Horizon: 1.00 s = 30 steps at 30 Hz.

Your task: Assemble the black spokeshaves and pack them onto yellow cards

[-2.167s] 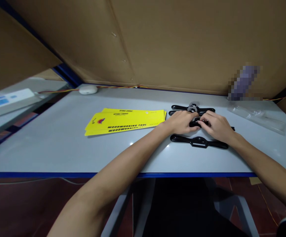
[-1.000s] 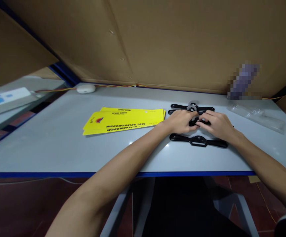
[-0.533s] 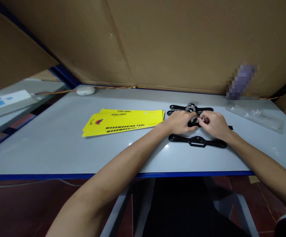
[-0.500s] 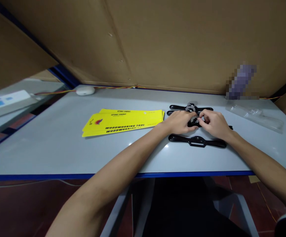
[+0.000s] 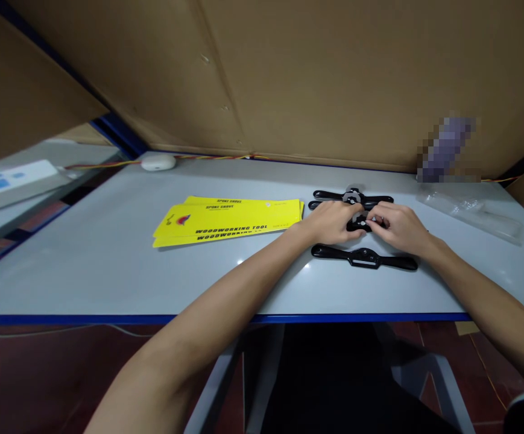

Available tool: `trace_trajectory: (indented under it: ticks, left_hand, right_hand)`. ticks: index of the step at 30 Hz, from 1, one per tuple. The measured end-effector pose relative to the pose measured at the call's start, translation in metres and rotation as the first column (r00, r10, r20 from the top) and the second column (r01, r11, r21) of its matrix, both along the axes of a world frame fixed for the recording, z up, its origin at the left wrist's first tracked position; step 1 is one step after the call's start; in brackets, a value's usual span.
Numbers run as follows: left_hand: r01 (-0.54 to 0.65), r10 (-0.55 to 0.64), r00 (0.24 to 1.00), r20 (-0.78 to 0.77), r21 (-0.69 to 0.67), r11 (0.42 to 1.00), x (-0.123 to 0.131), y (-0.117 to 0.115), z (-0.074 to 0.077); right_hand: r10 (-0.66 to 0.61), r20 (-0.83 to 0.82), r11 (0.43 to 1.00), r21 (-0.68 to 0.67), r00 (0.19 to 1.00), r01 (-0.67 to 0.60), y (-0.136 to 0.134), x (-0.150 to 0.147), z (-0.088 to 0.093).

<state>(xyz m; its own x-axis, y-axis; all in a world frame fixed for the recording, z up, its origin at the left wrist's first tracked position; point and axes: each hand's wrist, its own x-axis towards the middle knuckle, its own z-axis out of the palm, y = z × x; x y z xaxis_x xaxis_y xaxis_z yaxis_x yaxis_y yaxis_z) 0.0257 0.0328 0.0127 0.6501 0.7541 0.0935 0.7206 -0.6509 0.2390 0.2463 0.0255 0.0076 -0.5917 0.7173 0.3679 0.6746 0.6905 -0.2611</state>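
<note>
Between my two hands lies a black spokeshave (image 5: 358,223), its handles mostly covered by my fingers and palms. My left hand (image 5: 336,220) is closed around its left side, thumb along the near edge. From the other side, my right hand (image 5: 396,225) pinches at the metal part in the middle; whether a small piece sits in the fingertips is too small to tell. Just behind are other black spokeshaves (image 5: 327,195) with grey metal plates (image 5: 352,194) at their centres. Nearer the table's front edge rests a bare black spokeshave body (image 5: 365,258), with an open slot.
Yellow printed cards (image 5: 230,219) overlap left of my hands. Clear plastic packaging (image 5: 472,214) lies at the right, below a blurred purple thing (image 5: 447,149). A white rounded device (image 5: 158,162) with a cable sits at the back left. Cardboard (image 5: 316,78) walls the table's rear.
The whole view has shifted slightly. My right fingers have moved a little at the middle of the spokeshave, while my left hand keeps its hold.
</note>
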Motion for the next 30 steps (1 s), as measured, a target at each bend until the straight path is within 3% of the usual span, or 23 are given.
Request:
trace_trajectory:
  ticks: [8, 14, 30]
  left_hand:
    - [0.007, -0.007, 1.000, 0.022, 0.007, 1.000, -0.0002, 0.0008, -0.0019]
    - [0.023, -0.023, 1.000, 0.021, 0.017, 1.000, -0.0004, 0.0006, -0.0018]
    - [0.020, -0.020, 0.999, -0.025, -0.009, 1.000, -0.0017, -0.0013, 0.0046]
  right_hand:
    - [0.097, 0.008, 0.994, -0.047, 0.995, -0.097, -0.0049, 0.0010, 0.0055]
    - [0.105, 0.044, 0.994, -0.002, 0.994, -0.105, -0.0022, 0.0008, 0.0028]
    - [0.070, -0.060, 0.997, 0.038, 0.996, -0.068, -0.0009, -0.0009, 0.0011]
